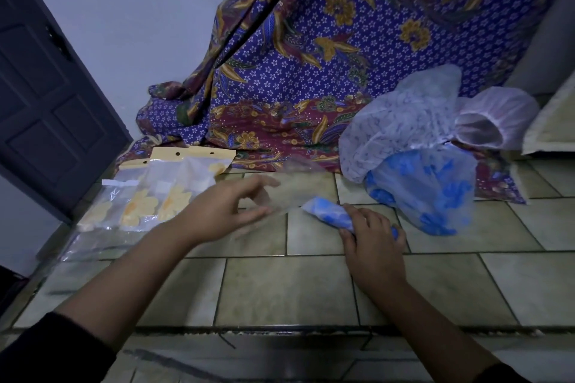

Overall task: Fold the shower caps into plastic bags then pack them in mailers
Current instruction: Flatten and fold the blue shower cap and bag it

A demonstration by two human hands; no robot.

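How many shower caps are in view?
4: a rolled blue cap gripped by the right hand; a loose blue cap on the tiles to its right; a white cap above that; a pale cap farther right. Others may hide beneath.

Left hand (224, 208), right hand (373, 242), forearms: bare. Left sleeve (46, 351), right sleeve (502, 376): dark, seemingly black, plain.

Looks like somebody's home, not a shop or workshop. Everything sits right on a beige tiled floor (280, 283) with a step edge, next to a dark panelled door (46, 87) and a plain white wall (124, 9). A big purple batik cloth (342, 56) is draped over something at the back, with loose shower caps (413, 140) heaped against it.
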